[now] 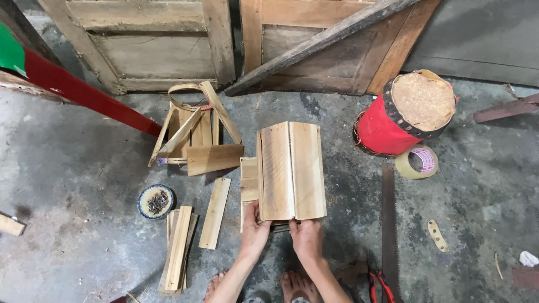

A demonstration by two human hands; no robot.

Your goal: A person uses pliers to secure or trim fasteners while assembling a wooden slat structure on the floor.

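Both hands grip the near end of a pair of wooden planks [292, 171] lying side by side on the concrete floor [84, 168], just in front of the bare feet. The left hand [255, 230] clasps the left plank's near corner, fingers curled over the edge; the right hand [306, 235] holds the right plank's end the same way. A shorter board [248, 182] pokes out beneath on the left. To seat them well, the long seam should close evenly and the near ends sit flush, with pressure kept equal. A bowl of nails [156, 201] sits to the left, a handsaw [387, 224] to the right.
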